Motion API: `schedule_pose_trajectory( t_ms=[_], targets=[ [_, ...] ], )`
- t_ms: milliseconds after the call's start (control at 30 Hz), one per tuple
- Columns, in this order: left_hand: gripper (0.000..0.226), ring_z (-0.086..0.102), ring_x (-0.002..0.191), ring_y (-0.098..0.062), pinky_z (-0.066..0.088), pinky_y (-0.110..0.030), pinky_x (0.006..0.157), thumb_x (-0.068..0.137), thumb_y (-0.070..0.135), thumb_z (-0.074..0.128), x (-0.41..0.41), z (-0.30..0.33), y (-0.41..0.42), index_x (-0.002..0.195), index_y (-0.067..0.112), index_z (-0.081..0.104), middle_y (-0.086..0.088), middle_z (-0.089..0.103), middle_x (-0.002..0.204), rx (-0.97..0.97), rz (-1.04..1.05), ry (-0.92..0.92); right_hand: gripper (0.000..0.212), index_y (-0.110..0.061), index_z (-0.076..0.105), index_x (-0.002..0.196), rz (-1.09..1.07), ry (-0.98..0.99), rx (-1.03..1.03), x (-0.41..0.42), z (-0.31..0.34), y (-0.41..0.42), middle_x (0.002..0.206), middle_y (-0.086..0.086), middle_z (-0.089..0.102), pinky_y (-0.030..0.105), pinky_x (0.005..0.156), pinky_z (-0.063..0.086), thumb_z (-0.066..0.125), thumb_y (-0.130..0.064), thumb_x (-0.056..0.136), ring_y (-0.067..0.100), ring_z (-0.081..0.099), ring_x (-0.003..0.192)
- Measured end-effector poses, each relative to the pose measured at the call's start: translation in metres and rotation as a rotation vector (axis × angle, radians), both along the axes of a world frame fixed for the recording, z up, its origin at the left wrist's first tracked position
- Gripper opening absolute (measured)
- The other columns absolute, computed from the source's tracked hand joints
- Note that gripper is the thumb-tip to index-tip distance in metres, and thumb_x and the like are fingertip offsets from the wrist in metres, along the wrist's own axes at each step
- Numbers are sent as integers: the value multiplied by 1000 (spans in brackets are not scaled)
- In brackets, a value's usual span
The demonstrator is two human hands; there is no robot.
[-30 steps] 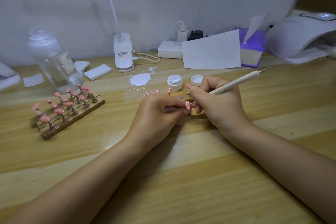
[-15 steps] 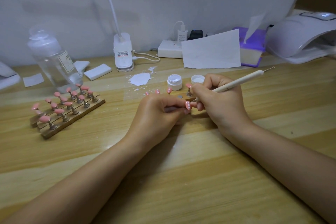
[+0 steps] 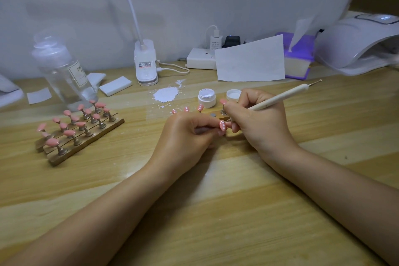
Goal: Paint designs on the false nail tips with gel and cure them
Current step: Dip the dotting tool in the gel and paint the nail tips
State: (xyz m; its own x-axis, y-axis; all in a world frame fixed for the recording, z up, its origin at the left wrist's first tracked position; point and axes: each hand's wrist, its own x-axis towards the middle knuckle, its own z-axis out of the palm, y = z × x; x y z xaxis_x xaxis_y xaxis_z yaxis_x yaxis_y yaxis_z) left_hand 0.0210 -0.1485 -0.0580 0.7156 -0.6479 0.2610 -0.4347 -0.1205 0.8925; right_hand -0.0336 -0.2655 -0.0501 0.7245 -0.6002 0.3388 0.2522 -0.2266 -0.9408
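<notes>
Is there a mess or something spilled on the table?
Yes. A white blob with small splatters lies spread on the bare wooden table, just left of the open white jar. It looks like spilled gel or paste. Nothing else looks knocked over.

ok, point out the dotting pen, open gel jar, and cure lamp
dotting pen [image 3: 280, 98], head view, mid shaft
gel jar [image 3: 206, 99], head view, front wall
cure lamp [image 3: 354, 43], head view, top of housing

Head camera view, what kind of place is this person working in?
Probably a home nail-art desk rather than a salon. A white domed curing lamp stands at the back right, rows of pink false nail tips on wooden stands sit to the left, and a small white open gel pot stands mid-table.
</notes>
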Motion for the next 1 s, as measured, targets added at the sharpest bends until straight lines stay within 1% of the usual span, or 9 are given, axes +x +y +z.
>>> schedule_pose_trajectory(
  t_ms=[133, 233, 400, 533, 633, 700, 800, 933, 1000],
  targets=[
    [15, 61, 69, 8, 52, -14, 57, 78, 2, 68, 0, 0, 0, 87, 12, 74, 0, 73, 81, -1, -4, -3, 38, -4, 39, 49, 11, 3, 5, 0, -1, 0, 32, -5, 43, 15, 44, 37, 63, 3, 77, 1, 39, 33],
    [15, 62, 72, 5, 52, -15, 58, 79, 3, 68, 0, -1, 0, 87, 13, 74, 3, 73, 81, 1, -2, -1, 38, -4, 39, 49, -6, 1, 4, 0, -1, 0, 34, -1, 42, 16, 44, 36, 64, 2, 77, 3, 39, 34],
    [15, 62, 70, 6, 52, -14, 57, 79, 2, 68, 0, 0, 0, 86, 12, 75, 0, 73, 81, -4, -3, -3, 37, -3, 39, 49, 14, 1, 16, 0, -1, -1, 32, -6, 44, 13, 42, 36, 63, 4, 77, 1, 40, 34],
    [16, 63, 72, 5, 52, -15, 57, 79, 1, 67, 0, 0, 0, 87, 12, 74, 0, 73, 82, -2, -5, 8, 38, -5, 39, 49, 8, 0, 17, 0, -1, 0, 33, -5, 43, 15, 44, 37, 63, 3, 77, 3, 40, 34],
    [15, 61, 69, 5, 53, -15, 58, 79, 1, 67, 0, 0, 1, 87, 12, 75, -2, 73, 82, 3, -3, -11, 35, -1, 40, 50, 17, 0, 19, 0, -1, 0, 32, -5, 44, 12, 43, 38, 63, 4, 77, 1, 41, 33],
    [15, 60, 69, 6, 54, -18, 60, 79, 2, 68, 0, 0, 1, 87, 13, 75, -1, 73, 82, 11, 4, -36, 31, 5, 43, 53, 8, -3, 19, 0, -1, 0, 34, -2, 44, 14, 44, 38, 63, 4, 77, 1, 41, 34],
    [15, 61, 70, 2, 56, -22, 62, 79, 4, 68, 0, 0, 1, 87, 14, 75, -3, 74, 83, 25, 13, -42, 29, 9, 45, 55, 1, 0, 9, 0, 0, 1, 34, -1, 43, 13, 44, 37, 63, 4, 77, 1, 41, 34],
    [16, 56, 58, 7, 48, -10, 57, 78, 3, 68, 0, 0, 1, 86, 14, 75, -2, 73, 80, 28, 16, -72, 30, 9, 45, 55, -4, -1, 6, -1, 1, 1, 36, 2, 43, 14, 43, 37, 63, 4, 78, 1, 41, 34],
    [15, 56, 60, 7, 50, -13, 58, 79, 2, 68, 0, 1, 1, 86, 13, 75, -4, 73, 81, 27, 15, -66, 31, 6, 43, 53, -8, 6, -3, 0, 0, 0, 34, -1, 43, 15, 44, 38, 63, 3, 77, 1, 41, 34]
  ],
)
